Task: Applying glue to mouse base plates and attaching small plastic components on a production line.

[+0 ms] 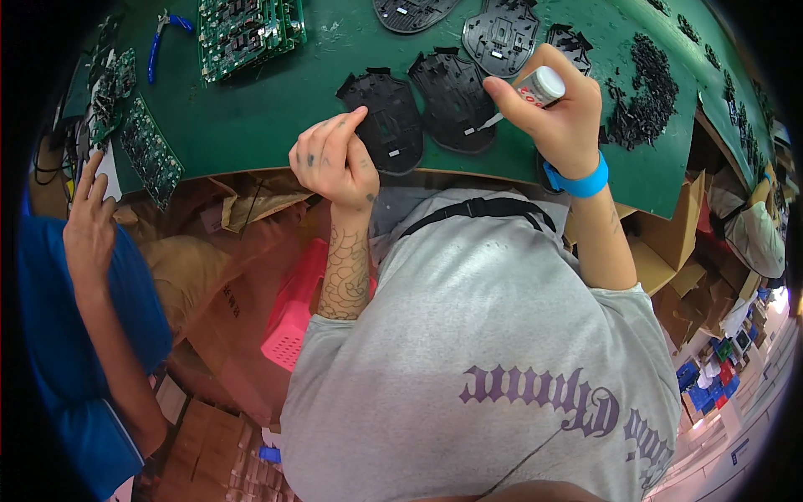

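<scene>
My right hand (562, 113) is closed around a small white bottle (542, 86) with red print. Its thin nozzle slants down to the left, the tip by a small white piece on a black plastic shell (452, 105). Whether the tip touches cannot be told. To the left lies another black shell (383, 117), also with a small white piece near its near edge. My left hand (339, 159) is raised at that shell's left edge, fingers curled together and one fingertip overlapping the shell. What sits inside those fingers, if anything, is hidden.
More black shells (499, 38) lie farther back. Stacked green circuit boards (251, 38) and blue-handled pliers (163, 38) are at the left, a heap of small black parts (648, 88) at the right. A co-worker's hand (90, 222) is at the far left; a pink basket (293, 314) stands below the table.
</scene>
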The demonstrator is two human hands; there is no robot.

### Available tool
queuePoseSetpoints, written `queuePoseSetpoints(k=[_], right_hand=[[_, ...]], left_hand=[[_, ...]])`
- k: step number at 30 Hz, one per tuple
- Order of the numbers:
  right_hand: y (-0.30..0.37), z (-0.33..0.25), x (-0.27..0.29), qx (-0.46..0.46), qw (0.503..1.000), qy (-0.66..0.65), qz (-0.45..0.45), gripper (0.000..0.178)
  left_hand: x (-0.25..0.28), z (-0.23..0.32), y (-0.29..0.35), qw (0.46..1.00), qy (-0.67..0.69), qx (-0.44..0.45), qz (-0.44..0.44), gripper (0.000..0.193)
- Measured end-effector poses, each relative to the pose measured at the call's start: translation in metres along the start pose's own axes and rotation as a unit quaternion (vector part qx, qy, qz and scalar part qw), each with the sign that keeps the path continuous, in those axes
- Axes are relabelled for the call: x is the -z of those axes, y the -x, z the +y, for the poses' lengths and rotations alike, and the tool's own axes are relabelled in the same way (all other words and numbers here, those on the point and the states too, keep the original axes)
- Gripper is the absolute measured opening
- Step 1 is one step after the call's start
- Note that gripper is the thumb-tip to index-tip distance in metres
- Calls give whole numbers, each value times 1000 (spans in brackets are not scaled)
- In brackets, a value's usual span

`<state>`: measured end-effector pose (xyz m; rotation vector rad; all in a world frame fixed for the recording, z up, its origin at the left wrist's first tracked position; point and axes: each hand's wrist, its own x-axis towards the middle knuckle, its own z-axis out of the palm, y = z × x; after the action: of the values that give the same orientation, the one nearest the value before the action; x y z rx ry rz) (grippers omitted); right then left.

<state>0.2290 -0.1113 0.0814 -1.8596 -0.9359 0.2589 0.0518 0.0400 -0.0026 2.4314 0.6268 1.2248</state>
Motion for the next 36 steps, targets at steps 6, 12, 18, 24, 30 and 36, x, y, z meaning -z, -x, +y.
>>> queuePoseSetpoints(k=[6, 12, 18, 24, 30, 36], right_hand=[[0, 6, -3, 29, 999, 46, 1, 37], [-1, 5, -7, 65, 996, 68, 2, 32], [0, 5, -12, -4, 998, -37, 47, 29], [-5, -17, -39, 17, 997, -75, -13, 30], [-3, -19, -65, 91, 996, 0, -25, 33], [-3, -19, -70, 102, 994, 2, -42, 33]], left_hand=[[-1, 0, 0, 1000, 9, -3, 6, 22], [-1, -2, 1, 1000, 7, -5, 7, 22], [-2, -2, 1, 1000, 14, -6, 15, 22], [-4, -4, 3, 1000, 15, 4, 23, 24], [-2, -2, 2, 1000, 17, -7, 22, 18], [-8, -7, 6, 998, 17, -7, 53, 23]])
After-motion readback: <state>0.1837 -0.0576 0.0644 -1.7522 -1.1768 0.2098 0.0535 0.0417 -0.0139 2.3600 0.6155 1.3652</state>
